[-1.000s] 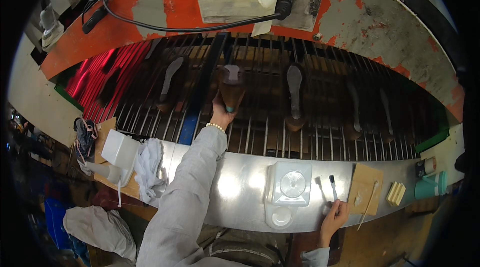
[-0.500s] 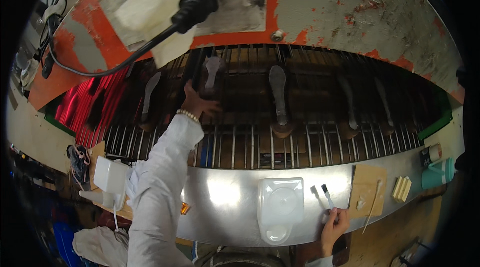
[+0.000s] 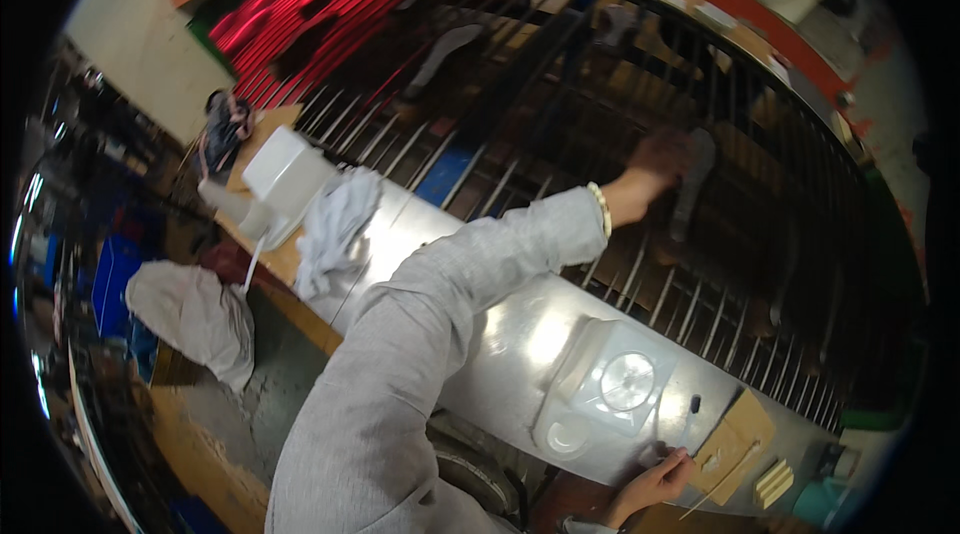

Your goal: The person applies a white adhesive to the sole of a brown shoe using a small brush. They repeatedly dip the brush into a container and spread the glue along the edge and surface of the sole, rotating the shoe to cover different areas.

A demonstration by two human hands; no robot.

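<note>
Left hand, grip too blurred to tell, has a grey-soled shoe at three o'clock, while the right hand pinches a brush pointing to twelve.

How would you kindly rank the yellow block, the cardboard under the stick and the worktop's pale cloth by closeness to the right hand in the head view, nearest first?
1. Cardboard, just right of the right hand.
2. Yellow block, farther right.
3. Pale cloth, far left.
</note>
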